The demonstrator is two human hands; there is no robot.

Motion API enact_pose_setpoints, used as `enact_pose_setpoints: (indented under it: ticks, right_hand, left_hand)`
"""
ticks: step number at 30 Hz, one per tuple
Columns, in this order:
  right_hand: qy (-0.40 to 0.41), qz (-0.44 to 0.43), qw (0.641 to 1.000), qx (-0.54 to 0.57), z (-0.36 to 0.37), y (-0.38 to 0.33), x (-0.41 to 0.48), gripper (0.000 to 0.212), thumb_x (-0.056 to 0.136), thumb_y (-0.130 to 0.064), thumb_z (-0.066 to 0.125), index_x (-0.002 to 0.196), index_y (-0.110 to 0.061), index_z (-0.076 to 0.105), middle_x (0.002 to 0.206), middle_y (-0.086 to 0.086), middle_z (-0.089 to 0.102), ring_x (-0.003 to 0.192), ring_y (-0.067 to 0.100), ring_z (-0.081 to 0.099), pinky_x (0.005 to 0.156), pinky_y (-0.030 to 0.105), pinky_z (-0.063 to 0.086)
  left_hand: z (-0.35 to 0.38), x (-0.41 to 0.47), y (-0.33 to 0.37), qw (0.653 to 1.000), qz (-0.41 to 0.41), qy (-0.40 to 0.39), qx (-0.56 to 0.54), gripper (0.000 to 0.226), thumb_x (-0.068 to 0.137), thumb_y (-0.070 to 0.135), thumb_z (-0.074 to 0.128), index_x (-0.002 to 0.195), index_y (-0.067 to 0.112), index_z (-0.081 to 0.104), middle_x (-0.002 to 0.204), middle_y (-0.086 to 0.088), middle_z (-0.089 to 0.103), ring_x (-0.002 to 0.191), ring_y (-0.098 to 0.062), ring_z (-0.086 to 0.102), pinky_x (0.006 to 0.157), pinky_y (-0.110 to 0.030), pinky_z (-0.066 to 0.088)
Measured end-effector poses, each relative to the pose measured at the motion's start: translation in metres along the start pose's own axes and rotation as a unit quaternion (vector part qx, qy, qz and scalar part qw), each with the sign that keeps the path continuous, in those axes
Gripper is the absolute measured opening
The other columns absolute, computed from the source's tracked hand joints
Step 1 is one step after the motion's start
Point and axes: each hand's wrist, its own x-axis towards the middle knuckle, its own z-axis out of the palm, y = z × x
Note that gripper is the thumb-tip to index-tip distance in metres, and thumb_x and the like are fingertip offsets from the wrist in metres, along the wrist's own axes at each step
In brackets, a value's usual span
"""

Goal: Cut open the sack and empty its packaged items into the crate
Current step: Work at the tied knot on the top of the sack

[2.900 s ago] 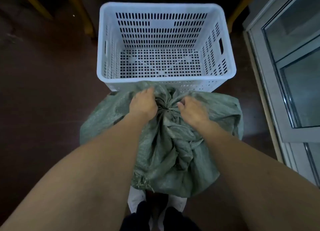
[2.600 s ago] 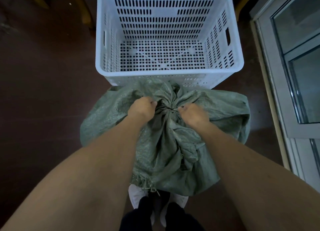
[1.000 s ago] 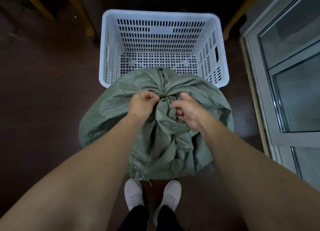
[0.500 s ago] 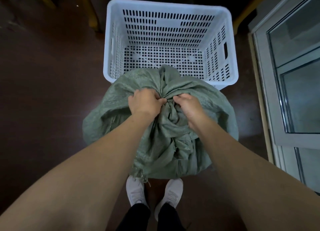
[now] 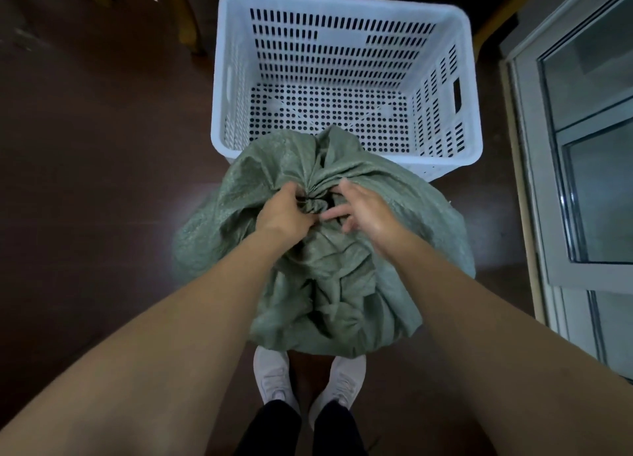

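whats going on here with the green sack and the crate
A person stands over a green woven sack on the floor, working at its tied neck. The left hand grips the bunched fabric beside the knot, while the right hand has its fingers spread loosely by it. The sack is closed, with no cutting tool in sight. The white crate just beyond it holds nothing yet.

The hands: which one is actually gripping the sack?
The left hand, fist closed on the sack at its tied neck. The right hand has its fingers spread open.
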Motion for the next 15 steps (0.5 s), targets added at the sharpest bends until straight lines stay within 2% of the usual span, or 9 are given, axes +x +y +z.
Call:
enact_pose_setpoints:
  ticks: [2,4,7,9,12,15]
  right_hand:
    - [0.048,-0.018,0.998,-0.029,-0.004,0.0,0.003,0.04,0.097,-0.044,0.039,0.12,-0.019,0.059,0.105,0.0,0.068,0.087,0.014,0.06,0.092,0.035,0.047]
    - [0.067,-0.018,0.997,-0.032,-0.007,0.001,0.005,0.032,0.094,-0.038,0.048,0.117,-0.019,0.06,0.114,0.0,0.064,0.1,0.015,0.059,0.091,0.033,0.046]
    - [0.049,-0.005,0.998,0.05,-0.003,0.003,0.004,0.027,0.093,-0.025,0.054,0.119,-0.019,0.056,0.106,-0.001,0.062,0.086,0.009,0.058,0.067,0.02,0.044]
    - [0.057,0.005,0.992,0.108,-0.002,0.003,0.005,0.022,0.093,-0.018,0.055,0.114,-0.016,0.056,0.098,0.0,0.061,0.08,0.009,0.058,0.063,0.017,0.045]
    - [0.101,0.02,0.982,0.155,-0.003,0.005,0.008,0.017,0.087,-0.012,0.063,0.103,-0.009,0.055,0.095,0.006,0.061,0.08,0.014,0.058,0.067,0.016,0.049]
    - [0.106,0.032,0.985,0.132,-0.008,0.005,0.006,0.013,0.085,-0.013,0.066,0.092,-0.011,0.056,0.091,0.004,0.061,0.072,0.007,0.055,0.045,0.003,0.041]
  left_hand:
    - [-0.003,0.0,-0.005,0.994,0.018,-0.01,-0.111,0.019,0.08,0.006,0.068,0.09,0.019,0.057,0.092,-0.003,0.062,0.085,-0.02,0.057,0.088,-0.037,0.051]
    - [-0.005,0.0,-0.005,0.98,0.025,-0.017,-0.199,0.03,0.08,-0.004,0.065,0.075,0.024,0.057,0.091,-0.006,0.065,0.083,-0.02,0.06,0.091,-0.042,0.052]
    - [-0.008,0.0,-0.002,0.969,0.032,-0.032,-0.242,0.033,0.081,-0.007,0.062,0.077,0.026,0.059,0.098,-0.008,0.067,0.09,-0.021,0.061,0.094,-0.041,0.051]
    - [-0.008,-0.002,0.001,0.963,0.03,-0.046,-0.265,0.03,0.082,-0.008,0.061,0.082,0.022,0.06,0.1,-0.008,0.066,0.091,-0.021,0.061,0.093,-0.038,0.051]
    - [-0.009,-0.006,0.006,0.959,0.041,-0.085,-0.269,0.028,0.083,-0.011,0.058,0.096,0.013,0.059,0.094,-0.006,0.063,0.083,-0.017,0.058,0.078,-0.025,0.051]
    - [-0.015,-0.009,0.009,0.956,0.046,-0.123,-0.264,0.028,0.084,-0.011,0.057,0.097,0.013,0.059,0.083,0.0,0.062,0.07,-0.01,0.057,0.066,-0.016,0.049]
